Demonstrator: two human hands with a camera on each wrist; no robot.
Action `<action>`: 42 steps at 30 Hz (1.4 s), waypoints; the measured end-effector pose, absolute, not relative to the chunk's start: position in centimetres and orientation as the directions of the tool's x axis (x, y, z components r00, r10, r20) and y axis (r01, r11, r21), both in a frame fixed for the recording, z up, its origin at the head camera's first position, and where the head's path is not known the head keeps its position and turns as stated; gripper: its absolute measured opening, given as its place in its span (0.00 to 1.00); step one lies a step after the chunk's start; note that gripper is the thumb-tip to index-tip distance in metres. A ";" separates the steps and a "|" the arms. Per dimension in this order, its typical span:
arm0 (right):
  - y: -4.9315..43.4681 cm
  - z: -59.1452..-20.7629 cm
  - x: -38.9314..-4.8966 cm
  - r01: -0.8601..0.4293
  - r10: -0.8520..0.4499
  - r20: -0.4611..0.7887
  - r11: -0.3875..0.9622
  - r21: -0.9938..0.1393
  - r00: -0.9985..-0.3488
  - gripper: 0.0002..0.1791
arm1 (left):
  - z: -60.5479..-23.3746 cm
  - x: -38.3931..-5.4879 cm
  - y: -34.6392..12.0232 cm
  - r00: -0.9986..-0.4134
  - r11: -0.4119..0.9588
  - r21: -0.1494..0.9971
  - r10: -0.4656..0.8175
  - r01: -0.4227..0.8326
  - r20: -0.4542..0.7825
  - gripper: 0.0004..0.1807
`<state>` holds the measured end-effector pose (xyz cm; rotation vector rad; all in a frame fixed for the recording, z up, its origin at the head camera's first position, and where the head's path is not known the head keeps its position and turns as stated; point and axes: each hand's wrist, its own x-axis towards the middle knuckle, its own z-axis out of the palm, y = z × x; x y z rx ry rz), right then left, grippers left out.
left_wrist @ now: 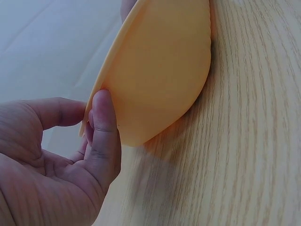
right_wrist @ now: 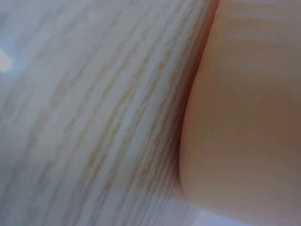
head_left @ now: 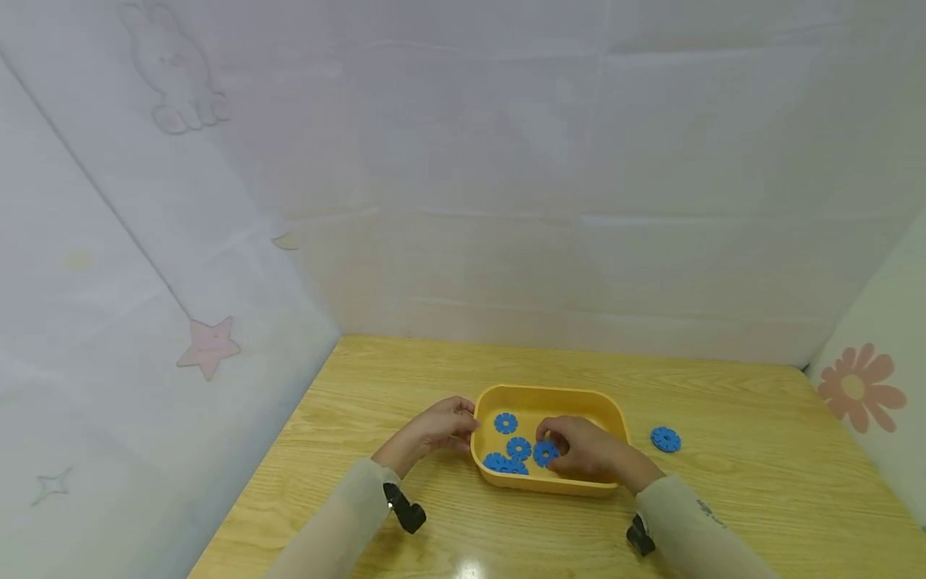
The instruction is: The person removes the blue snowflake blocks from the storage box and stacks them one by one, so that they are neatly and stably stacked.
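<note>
In the head view, a yellow plastic tray (head_left: 550,395) stands on the table with several blue snowflake discs (head_left: 506,423) inside, most of them gathered at its near left corner. My left hand (head_left: 443,426) pinches the tray's left rim between thumb and fingers; the left wrist view shows this hand (left_wrist: 61,146) on the rim of the tray (left_wrist: 160,66) from outside. Reaching into the tray, my right hand (head_left: 582,446) holds a blue snowflake disc (head_left: 546,453) at its fingertips. The right wrist view shows only the tray's outer wall (right_wrist: 244,117), with the right hand hidden.
To the right of the tray, a small pile of blue snowflake discs (head_left: 665,439) lies on the wooden table (head_left: 760,450). White patterned sheets (head_left: 506,201) hang behind the table and at both sides.
</note>
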<state>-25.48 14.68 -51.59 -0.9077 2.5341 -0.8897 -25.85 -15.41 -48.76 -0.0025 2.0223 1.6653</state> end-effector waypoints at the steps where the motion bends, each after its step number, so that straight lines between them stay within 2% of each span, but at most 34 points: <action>1: 14.7 -51.6 -25.5 -0.463 -0.650 -0.074 0.611 -0.643 -0.756 0.17 | -48.7 -25.8 -15.4 -0.866 0.245 0.915 0.316 -0.319 -0.387 0.22; 16: 14.8 -51.5 -25.6 -0.467 -0.653 -0.084 0.620 -0.631 -0.753 0.21 | -48.7 -25.8 -15.4 -0.864 0.237 0.914 0.315 -0.329 -0.392 0.22; 24: 14.6 -51.0 -25.2 -0.432 -0.611 -0.080 0.639 -0.636 -0.787 0.21 | -48.8 -25.7 -15.4 -0.867 0.238 0.917 0.316 -0.321 -0.386 0.21; 30: 15.5 -50.2 -25.2 -0.487 -0.634 0.018 0.575 -0.657 -0.773 0.22 | -48.8 -25.7 -15.4 -0.868 0.235 0.919 0.318 -0.318 -0.381 0.22; 34: 16.5 -49.7 -25.3 -0.551 -0.644 0.095 0.557 -0.621 -0.759 0.22 | -48.9 -25.8 -15.4 -0.870 0.235 0.921 0.321 -0.310 -0.375 0.22; 42: 19.0 -48.4 -25.0 -0.590 -0.593 0.203 0.584 -0.557 -0.779 0.23 | -49.0 -26.0 -15.4 -0.865 0.236 0.920 0.330 -0.312 -0.378 0.22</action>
